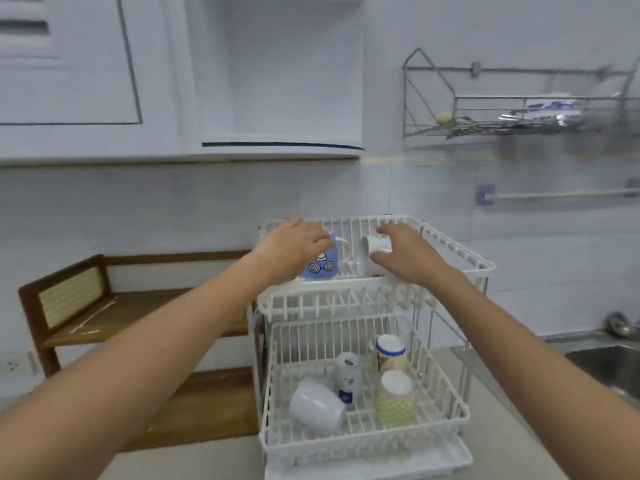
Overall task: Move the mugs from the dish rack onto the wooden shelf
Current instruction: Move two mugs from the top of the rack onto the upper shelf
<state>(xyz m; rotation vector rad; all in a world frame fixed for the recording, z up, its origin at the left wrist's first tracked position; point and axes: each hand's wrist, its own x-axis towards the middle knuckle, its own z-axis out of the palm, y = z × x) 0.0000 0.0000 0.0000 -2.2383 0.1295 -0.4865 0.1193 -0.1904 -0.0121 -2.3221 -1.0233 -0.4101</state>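
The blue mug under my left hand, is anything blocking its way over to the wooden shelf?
Nothing visible does. The blue mug sits in the rack's top tier, and the wooden shelf to its left looks bare.

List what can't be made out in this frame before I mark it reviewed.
- Head view, left hand: covers the top of the blue mug; its grip is unclear.
- Head view, right hand: hides the far side of the white mug; contact is uncertain.
- Wall rack: its contents are blurred and cut off by the right edge.
- Sink: cropped by the right edge.
- Wooden shelf: its right end is hidden behind the dish rack.
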